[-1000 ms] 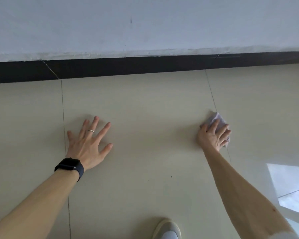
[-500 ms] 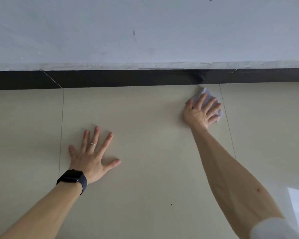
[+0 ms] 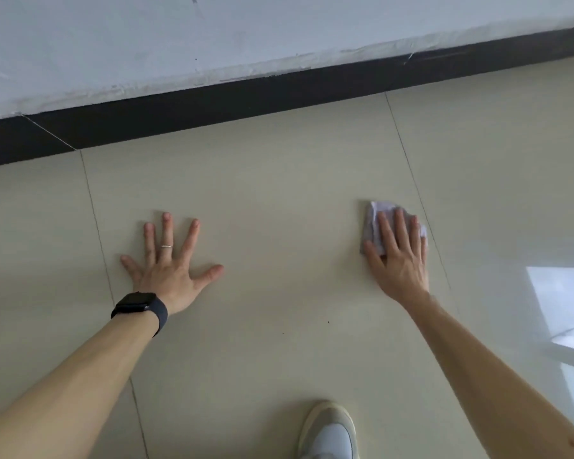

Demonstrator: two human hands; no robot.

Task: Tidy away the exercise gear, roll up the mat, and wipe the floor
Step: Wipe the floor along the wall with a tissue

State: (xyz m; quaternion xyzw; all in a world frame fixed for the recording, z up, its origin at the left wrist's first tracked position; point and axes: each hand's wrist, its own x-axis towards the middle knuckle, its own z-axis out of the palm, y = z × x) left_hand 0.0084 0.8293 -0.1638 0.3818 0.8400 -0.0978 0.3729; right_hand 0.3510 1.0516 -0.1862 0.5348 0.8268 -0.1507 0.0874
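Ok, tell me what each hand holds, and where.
Nothing is gripped. The right hand presses flat atop the cloth; the left hand rests flat on the floor.

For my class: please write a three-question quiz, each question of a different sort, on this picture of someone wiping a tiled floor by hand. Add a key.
1. Multiple choice: what lies under the right hand? A) a sponge B) a pale cloth C) a brush
2. True or false: the left hand is lifted off the floor and curled into a fist.
3. Fill in: the dark watch sits on the ___ wrist.

Key: 1 B. 2 false: it lies flat on the floor with its fingers spread. 3 left.
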